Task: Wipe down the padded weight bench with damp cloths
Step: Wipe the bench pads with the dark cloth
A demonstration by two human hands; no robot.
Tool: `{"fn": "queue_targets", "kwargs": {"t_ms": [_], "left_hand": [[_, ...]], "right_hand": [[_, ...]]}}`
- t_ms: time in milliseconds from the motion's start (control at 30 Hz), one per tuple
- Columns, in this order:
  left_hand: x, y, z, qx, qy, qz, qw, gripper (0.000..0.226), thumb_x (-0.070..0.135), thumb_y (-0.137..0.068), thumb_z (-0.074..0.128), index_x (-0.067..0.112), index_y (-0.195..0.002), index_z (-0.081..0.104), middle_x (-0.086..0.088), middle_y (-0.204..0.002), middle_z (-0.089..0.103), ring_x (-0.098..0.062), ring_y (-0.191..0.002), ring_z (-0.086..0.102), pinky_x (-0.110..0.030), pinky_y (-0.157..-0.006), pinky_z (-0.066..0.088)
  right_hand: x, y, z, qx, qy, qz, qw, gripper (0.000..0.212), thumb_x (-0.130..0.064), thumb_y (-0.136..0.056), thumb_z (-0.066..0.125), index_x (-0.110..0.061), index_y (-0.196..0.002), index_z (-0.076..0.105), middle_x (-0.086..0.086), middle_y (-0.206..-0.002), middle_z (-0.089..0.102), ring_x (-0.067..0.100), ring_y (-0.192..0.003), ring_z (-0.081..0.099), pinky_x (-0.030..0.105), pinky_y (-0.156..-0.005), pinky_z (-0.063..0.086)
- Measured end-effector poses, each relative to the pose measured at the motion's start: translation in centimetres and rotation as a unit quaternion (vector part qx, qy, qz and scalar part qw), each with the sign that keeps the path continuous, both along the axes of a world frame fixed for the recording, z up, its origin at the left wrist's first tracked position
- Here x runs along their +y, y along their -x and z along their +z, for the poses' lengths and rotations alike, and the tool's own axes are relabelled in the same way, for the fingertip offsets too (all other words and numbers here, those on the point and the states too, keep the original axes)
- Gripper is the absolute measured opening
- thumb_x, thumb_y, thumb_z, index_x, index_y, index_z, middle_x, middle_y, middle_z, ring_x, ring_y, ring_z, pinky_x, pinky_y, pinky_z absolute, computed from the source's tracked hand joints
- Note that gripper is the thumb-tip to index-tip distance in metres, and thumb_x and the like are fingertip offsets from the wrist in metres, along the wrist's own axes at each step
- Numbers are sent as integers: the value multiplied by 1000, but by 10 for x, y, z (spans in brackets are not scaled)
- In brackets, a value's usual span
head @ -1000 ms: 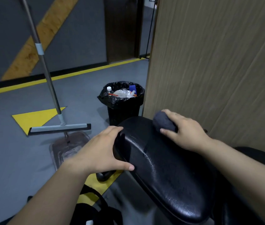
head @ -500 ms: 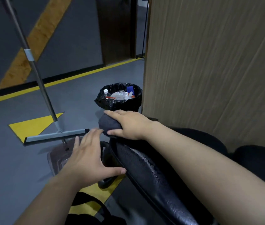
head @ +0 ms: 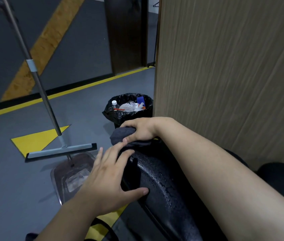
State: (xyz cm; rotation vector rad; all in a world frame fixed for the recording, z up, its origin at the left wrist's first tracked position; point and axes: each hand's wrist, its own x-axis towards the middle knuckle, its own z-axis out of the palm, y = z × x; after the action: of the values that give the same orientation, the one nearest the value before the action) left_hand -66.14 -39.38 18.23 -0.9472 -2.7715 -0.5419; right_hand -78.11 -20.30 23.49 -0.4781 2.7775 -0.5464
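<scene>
So the right hand [head: 142, 129] still grips the cloth [head: 120, 136] at the bench's [head: 163, 186] far end; the open left hand [head: 110, 180] has slid closer to it.

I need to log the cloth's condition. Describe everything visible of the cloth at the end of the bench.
The cloth is dark grey, soft-looking fabric, bunched into a rounded wad. It sits on the far end of the black padded bench, whose surface shows wet beads. The right hand grips it from above; the left hand has fingertips near its lower edge. Its underside is hidden.
</scene>
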Motion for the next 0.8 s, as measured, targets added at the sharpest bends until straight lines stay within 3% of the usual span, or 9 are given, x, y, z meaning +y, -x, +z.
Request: {"fn": "queue_targets", "kwargs": {"t_ms": [100, 267, 367, 433, 500, 633, 800], "left_hand": [[2, -2, -1, 6, -14, -22, 1000, 92, 91, -72, 37, 36, -147, 32, 19, -154, 15, -3, -147, 9, -45, -123, -2], [7, -5, -2, 11, -3, -30, 999, 85, 88, -77, 32, 37, -146, 33, 20, -153, 20, 1, -146, 10, -43, -123, -2], [12, -8, 0, 8, 6, -39, 999, 85, 86, -78, 32, 36, -147, 32, 21, -151, 24, 1, -146, 9, -42, -123, -3], [17, -8, 1, 8, 8, -46, 999, 85, 84, -78, 34, 35, -147, 33, 21, -150, 27, 2, -146, 9, -42, -123, -3], [21, -8, 1, 8, 1, -49, 999, 84, 82, -79, 36, 34, -147, 34, 20, -149, 30, 1, -146, 11, -41, -123, -4], [32, -9, -2, -2, 15, -53, 998, 84, 82, -80, 34, 36, -149, 28, 22, -151, 26, 3, -146, 7, -41, -124, -3], [44, -10, -1, -24, 16, -60, 998, 85, 88, -76, 31, 42, -147, 30, 22, -152, 22, 1, -144, 13, -44, -124, 2]], "right_hand": [[16, -3, 10, -37, 4, -12, 999, 50, -38, -83, 75, -36, -129, 54, -10, -119, 63, 14, -111, 59, 31, -101, 44], [35, -9, 27, -87, -10, -23, 996, 47, -4, -81, 71, -29, -118, 55, 2, -123, 63, 25, -115, 59, 42, -101, 47], [47, -18, 36, -74, -61, -51, 994, 47, 6, -78, 58, -25, -113, 52, 4, -111, 62, 28, -105, 60, 42, -87, 52], [59, -32, 33, -37, -68, -95, 993, 43, 0, -78, 52, -22, -115, 50, 4, -105, 59, 26, -99, 59, 36, -75, 50], [70, -46, 23, -33, 7, -150, 988, 45, -11, -79, 56, -23, -121, 47, 3, -109, 59, 24, -100, 57, 31, -74, 44], [74, -67, 9, -12, 165, -150, 975, 54, -57, -88, 58, -42, -139, 47, -13, -140, 50, 8, -128, 45, 24, -106, 32], [79, -75, -2, 37, 200, -168, 965, 32, -46, -88, 66, -29, -115, 69, -12, -117, 67, 2, -108, 60, 14, -94, 40]]}}
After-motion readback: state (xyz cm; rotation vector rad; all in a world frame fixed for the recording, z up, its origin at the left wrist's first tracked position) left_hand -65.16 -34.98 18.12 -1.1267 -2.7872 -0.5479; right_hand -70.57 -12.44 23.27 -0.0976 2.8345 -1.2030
